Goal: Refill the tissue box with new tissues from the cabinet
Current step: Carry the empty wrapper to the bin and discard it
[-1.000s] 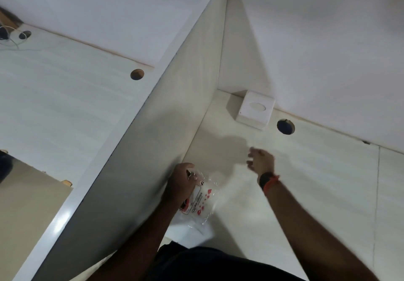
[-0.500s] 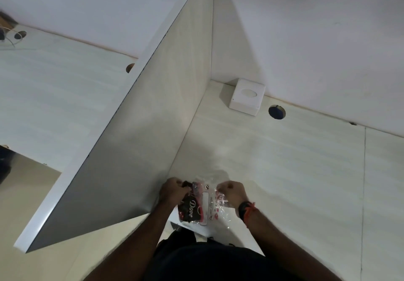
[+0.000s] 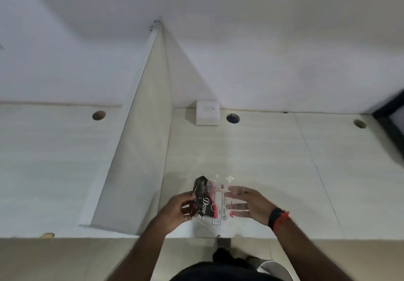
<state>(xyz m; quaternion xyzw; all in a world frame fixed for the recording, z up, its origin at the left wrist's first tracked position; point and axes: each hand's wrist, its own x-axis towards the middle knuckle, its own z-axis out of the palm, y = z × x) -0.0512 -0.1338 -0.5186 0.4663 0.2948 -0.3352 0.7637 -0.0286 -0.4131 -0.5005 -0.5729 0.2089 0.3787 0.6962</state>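
A white square tissue box (image 3: 207, 112) with an oval slot on top stands at the back of the desk against the wall. Near the front edge I hold a clear plastic tissue packet (image 3: 205, 202) with a dark red-and-black label. My left hand (image 3: 175, 210) grips the packet's crumpled dark left end. My right hand (image 3: 251, 206) shows through the clear wrapper, its fingers straight and apart against the plastic, not closed on it. A black and orange band sits on the right wrist.
The pale desk (image 3: 273, 154) has round cable holes (image 3: 233, 118) beside the box and further right (image 3: 359, 123). A tall divider panel (image 3: 140, 149) rises on the left, with another desk and hole (image 3: 98, 115) beyond it. A dark frame (image 3: 389, 114) stands at far right.
My right hand came back from reaching toward the box to the packet, pinched it, and has now spread its fingers. The view has swung to face the wall squarely.
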